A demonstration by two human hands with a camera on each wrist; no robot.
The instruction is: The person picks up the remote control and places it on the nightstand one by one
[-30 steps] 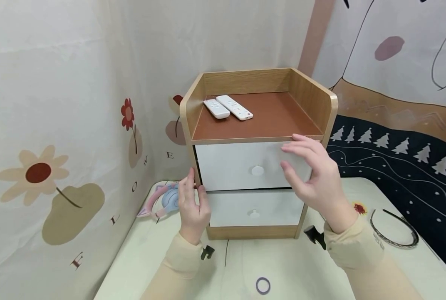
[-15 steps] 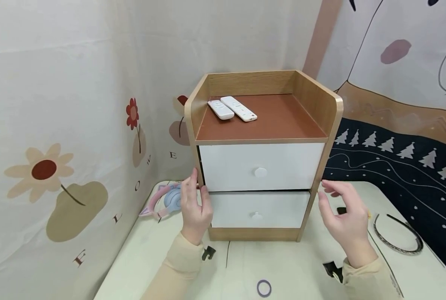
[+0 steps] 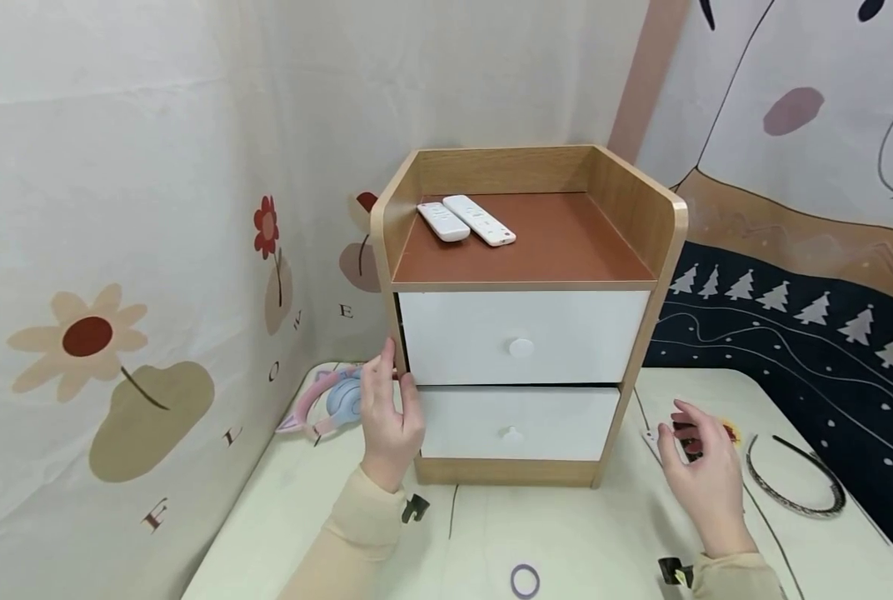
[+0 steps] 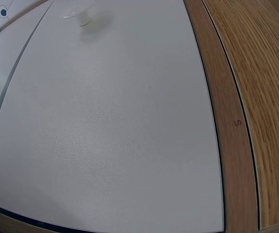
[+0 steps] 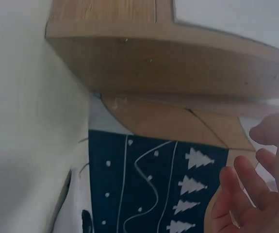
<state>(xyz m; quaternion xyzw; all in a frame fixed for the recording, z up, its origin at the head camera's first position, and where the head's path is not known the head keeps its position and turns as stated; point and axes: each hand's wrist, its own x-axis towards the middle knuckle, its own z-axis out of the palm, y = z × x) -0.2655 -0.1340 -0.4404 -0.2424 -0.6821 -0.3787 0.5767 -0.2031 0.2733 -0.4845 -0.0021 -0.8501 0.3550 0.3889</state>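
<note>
A small wooden cabinet [image 3: 506, 472] with two white drawers stands on the table. My left hand [image 3: 390, 421] rests at its left side edge with the fingers fairly straight. The upper drawer [image 3: 454, 337], with a round white knob [image 3: 521, 348], has a dark gap at its left edge; its front [image 4: 110, 126] fills the left wrist view. Below is the lower drawer [image 3: 461, 425]. My right hand [image 3: 705, 479] hovers over the table right of the cabinet, fingers loosely bent, holding nothing. Its fingers [image 5: 246, 182] show in the right wrist view, apart from the cabinet.
Two white remote controls [image 3: 465, 219] lie on the cabinet's brown top. Cat-ear headphones [image 3: 334, 400] sit at the left. A headband [image 3: 799, 492] and a sunflower-like item [image 3: 731, 431], partly hidden by my right hand, lie at the right. A purple ring [image 3: 525, 581] lies in front.
My right hand has moved from in front of the upper drawer, right and down, to beside the cabinet. The left hand has stayed at the cabinet's left edge.
</note>
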